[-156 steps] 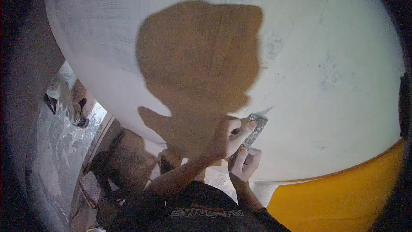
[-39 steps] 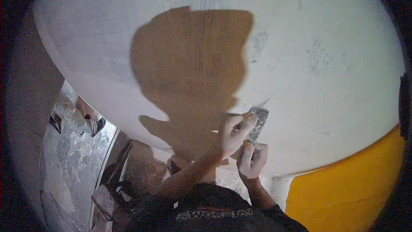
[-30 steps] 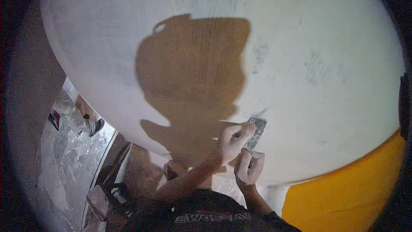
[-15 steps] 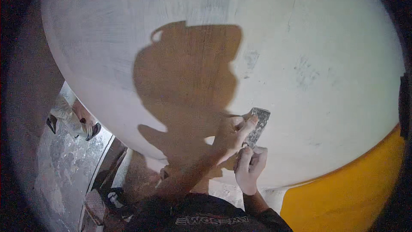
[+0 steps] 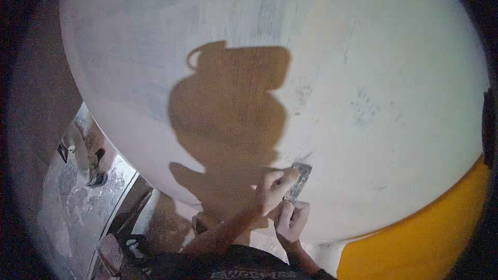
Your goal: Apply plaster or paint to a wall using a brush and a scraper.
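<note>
A flat, rectangular sanding block [image 5: 299, 180], dark grey and speckled with white dust, lies against a large curved white surface [image 5: 347, 140]. My left hand [image 5: 271, 191] grips its left side, thumb across its face. At the block's lower end my right hand [image 5: 291, 221] is closed, pinching its edge with thumb and fingers. Just above the block is a dark smudge [image 5: 306, 158] on the white. More grey scuffs [image 5: 365, 106] mark the surface farther up and to the right. A broad shadow falls left of my hands.
An orange-yellow section [image 5: 410, 236] borders the white surface at lower right. At the left, what look like a person's lower legs [image 5: 80, 148] in pale trousers stand on a worn grey floor [image 5: 75, 212]. A dark-framed object [image 5: 111, 254] is at lower left.
Both hands and the sanding block have moved down and slightly left over the white surface. A dark smudge now shows near the block's upper edge. The view has shifted a little.
</note>
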{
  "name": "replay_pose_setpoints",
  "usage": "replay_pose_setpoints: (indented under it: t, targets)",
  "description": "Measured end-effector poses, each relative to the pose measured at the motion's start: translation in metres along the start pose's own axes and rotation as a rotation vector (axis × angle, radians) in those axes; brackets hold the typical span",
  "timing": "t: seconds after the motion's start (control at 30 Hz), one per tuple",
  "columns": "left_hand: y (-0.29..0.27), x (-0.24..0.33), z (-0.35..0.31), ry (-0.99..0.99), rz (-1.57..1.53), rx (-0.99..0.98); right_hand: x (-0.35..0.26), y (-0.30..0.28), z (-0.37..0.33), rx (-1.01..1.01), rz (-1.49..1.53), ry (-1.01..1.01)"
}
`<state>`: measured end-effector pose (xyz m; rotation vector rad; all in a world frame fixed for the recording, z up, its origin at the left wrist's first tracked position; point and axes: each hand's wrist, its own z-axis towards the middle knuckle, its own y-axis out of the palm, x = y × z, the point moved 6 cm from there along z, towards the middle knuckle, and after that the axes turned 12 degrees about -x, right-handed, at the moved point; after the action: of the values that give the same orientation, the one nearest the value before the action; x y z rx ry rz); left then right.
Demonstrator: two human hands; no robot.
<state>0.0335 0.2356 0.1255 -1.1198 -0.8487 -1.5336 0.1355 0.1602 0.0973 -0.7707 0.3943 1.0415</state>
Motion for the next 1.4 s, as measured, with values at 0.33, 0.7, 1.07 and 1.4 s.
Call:
replay_pose_setpoints:
  t: [0.33,0.7,1.07,1.4]
  targets:
    - [0.004,0.023,0.001,-0.069,0.003,-0.077,-0.015,-0.004,0.01,0.031,0.399,0.193]
    - [0.007,0.039,0.01,-0.108,-0.123,-0.17,-0.012,-0.013,0.025,-0.007,0.169,0.204]
    - [0.005,0.014,0.003,-0.099,-0.076,-0.013,-0.001,-0.01,0.006,-0.059,0.003,0.18]
    - [0.001,0.033,0.014,-0.111,0.0,-0.033,0.0,0.001,0.01,-0.002,0.26,0.173]
